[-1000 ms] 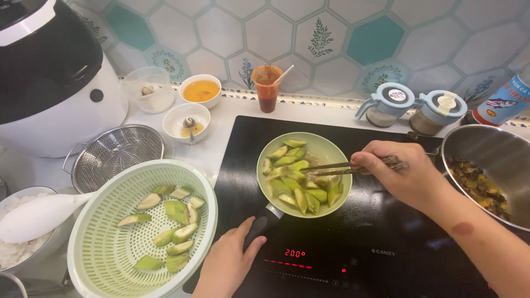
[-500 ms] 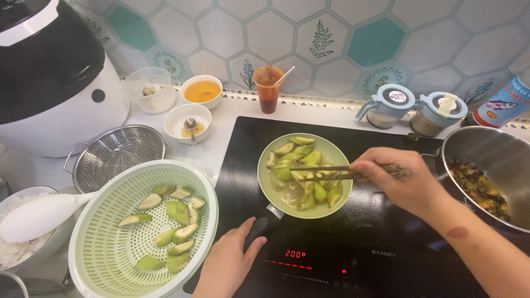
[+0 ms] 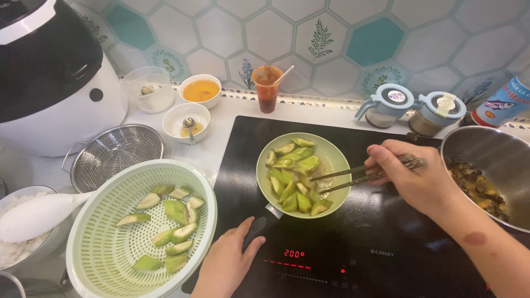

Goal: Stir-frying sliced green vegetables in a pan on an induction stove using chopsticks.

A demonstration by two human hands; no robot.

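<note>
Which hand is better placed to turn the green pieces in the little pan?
The right hand. It holds the chopsticks, whose tips reach in among the green pieces. The left hand is down on the pan handle, probably steadying it.
</note>
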